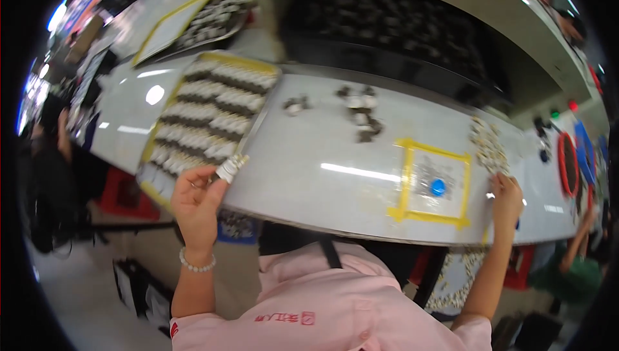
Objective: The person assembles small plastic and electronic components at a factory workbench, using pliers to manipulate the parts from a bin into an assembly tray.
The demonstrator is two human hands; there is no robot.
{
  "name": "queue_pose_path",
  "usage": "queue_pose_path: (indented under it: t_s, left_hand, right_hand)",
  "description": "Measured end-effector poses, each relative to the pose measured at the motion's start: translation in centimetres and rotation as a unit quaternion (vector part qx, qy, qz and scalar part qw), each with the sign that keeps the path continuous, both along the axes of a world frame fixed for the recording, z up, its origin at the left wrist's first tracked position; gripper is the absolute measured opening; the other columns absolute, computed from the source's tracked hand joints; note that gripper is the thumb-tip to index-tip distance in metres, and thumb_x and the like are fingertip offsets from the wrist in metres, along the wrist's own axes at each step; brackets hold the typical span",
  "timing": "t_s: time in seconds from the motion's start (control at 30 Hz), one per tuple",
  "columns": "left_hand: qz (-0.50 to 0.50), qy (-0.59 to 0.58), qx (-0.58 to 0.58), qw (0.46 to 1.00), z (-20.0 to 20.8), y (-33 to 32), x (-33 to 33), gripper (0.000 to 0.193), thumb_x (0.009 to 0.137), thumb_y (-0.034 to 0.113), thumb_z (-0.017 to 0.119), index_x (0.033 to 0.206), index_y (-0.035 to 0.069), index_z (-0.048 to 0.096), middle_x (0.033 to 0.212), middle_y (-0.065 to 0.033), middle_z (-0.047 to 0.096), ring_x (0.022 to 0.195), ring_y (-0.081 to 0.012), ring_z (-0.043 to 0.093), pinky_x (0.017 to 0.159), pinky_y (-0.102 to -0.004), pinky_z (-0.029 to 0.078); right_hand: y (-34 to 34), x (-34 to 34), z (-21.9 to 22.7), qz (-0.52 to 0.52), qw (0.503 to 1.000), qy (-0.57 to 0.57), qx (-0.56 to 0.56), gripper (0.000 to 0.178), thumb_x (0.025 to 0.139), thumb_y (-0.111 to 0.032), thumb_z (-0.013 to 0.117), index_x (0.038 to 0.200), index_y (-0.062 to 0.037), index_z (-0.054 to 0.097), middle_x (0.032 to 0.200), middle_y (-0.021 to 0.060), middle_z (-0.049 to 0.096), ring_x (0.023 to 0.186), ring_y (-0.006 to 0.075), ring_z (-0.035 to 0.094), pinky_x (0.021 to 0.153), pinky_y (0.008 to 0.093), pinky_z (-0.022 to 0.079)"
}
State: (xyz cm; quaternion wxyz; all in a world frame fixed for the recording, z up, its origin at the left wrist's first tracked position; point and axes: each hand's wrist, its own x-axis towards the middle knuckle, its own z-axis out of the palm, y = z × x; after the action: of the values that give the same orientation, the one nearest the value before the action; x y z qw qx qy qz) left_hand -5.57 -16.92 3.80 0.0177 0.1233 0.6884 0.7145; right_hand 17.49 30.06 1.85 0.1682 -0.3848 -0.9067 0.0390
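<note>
Between its thumb and fingers, my left hand (199,201) pinches a small white part with brass-coloured ends (229,169). It is just off the near right corner of a yellow-edged tray (276,75), which holds rows of similar white parts with dark pieces between them. My right hand (507,201) is closed at the near end of a loose pile of small brass-and-white pieces (488,144). Whatever its fingertips hold is too small to make out. Left of that hand, a blue round cap (438,188) rests inside a yellow-taped square (407,177) among tiny clear or silvery bits.
Dark-and-white parts (362,109) lie loose mid-table, with a smaller cluster (296,105) nearby. A dark bin of similar parts (393,19) stands at the back. Another loaded tray (219,19) sits far left. A red basket (567,164) and other people are at the right.
</note>
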Motion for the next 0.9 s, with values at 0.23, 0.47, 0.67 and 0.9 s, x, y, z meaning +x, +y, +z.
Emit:
queue_pose_path:
  t_s: [0.23,0.47,0.67,0.9]
  left_hand:
    - [0.194,0.099,-0.208,0.954,-1.0,-12.9,-1.0,0.022,0.083,-0.003,0.065,0.105,0.000,0.059,0.092,-0.0002,0.059,0.081,-0.0056,0.055,0.073,-0.0192,0.045]
    - [0.124,0.169,-0.385,0.899,-1.6,-11.6,-0.5,0.020,0.074,-0.001,0.071,0.093,0.000,0.064,0.086,-0.0114,0.063,0.076,-0.0202,0.060,0.068,-0.0273,0.046]
    - [0.063,0.255,-0.401,0.878,-1.7,-11.7,-0.9,0.011,0.078,0.001,0.066,0.088,-0.002,0.063,0.084,-0.0146,0.064,0.083,-0.0312,0.060,0.080,-0.0381,0.046]
    - [0.089,0.317,-0.287,0.899,0.1,1.2,-0.6,0.018,0.075,-0.001,0.069,0.092,-0.002,0.064,0.094,-0.0147,0.067,0.092,-0.0265,0.063,0.082,-0.0335,0.048]
  right_hand:
    - [0.3,0.1,-1.5,0.066,0.995,0.026,-0.067,0.029,0.083,-0.009,0.062,0.111,0.0005,0.062,0.087,0.0121,0.059,0.071,0.0226,0.057,0.066,0.0326,0.047]
    - [-1.3,-0.6,-1.8,0.094,0.994,0.031,-0.045,0.028,0.083,-0.007,0.061,0.110,0.0025,0.062,0.091,0.0114,0.059,0.071,0.0213,0.056,0.066,0.0321,0.046]
    - [-2.1,-0.1,-2.0,0.088,0.993,0.062,-0.046,0.028,0.082,-0.005,0.061,0.109,0.0022,0.062,0.091,0.0116,0.059,0.074,0.0219,0.057,0.066,0.0327,0.046]
    - [-2.5,-0.3,-2.4,0.091,0.988,0.113,-0.059,0.025,0.079,-0.003,0.063,0.104,-0.0021,0.063,0.085,0.0052,0.059,0.072,0.0138,0.056,0.061,0.0270,0.043]
